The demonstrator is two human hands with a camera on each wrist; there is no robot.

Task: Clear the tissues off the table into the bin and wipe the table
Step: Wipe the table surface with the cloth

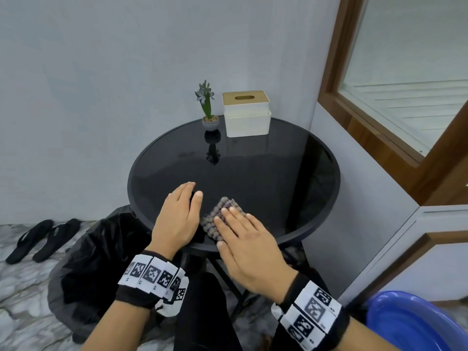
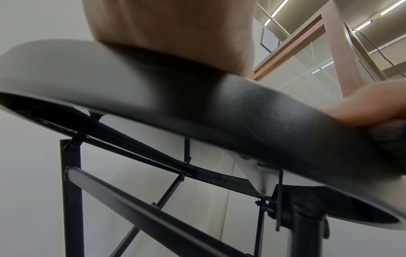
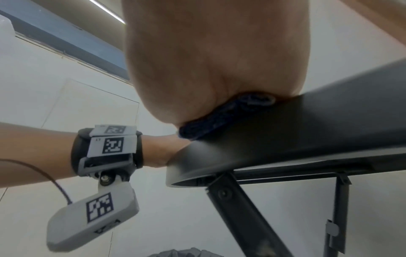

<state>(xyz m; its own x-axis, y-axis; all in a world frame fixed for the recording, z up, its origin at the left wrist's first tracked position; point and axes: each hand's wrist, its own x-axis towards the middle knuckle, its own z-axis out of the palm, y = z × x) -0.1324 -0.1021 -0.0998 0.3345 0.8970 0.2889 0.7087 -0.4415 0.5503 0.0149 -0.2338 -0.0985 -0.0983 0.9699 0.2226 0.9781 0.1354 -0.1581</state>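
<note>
The right hand (image 1: 249, 243) is laid flat on a knobbly grey-purple cloth (image 1: 219, 219), fingers straight and lightly spread, and the cloth is pressed onto the near edge of the round black glass table (image 1: 266, 173). From the right wrist view the cloth (image 3: 222, 118) is seen squashed between the palm and the table rim (image 3: 285, 132). Just beside it, the left hand (image 1: 178, 219) is rested palm-down on the glass, fingers straight and held close together, the thumb pointed toward the cloth; nothing is held in it. In the left wrist view the heel of the left hand (image 2: 175, 33) is seen planted on the table's rim (image 2: 263, 111).

Further out, at the far edge of the table, a white tissue box (image 1: 247, 114) with a wooden lid is stood against the wall, and a small potted plant (image 1: 209, 110) is set just beside it on its left. No loose tissues are seen on the glass. Down on the left, close against the table, a bin lined with a black bag (image 1: 101, 254) is placed on the marble floor. A pair of black sandals (image 1: 41, 240) is left by the wall, and a blue basin (image 1: 407, 323) is caught at the lower right corner.
</note>
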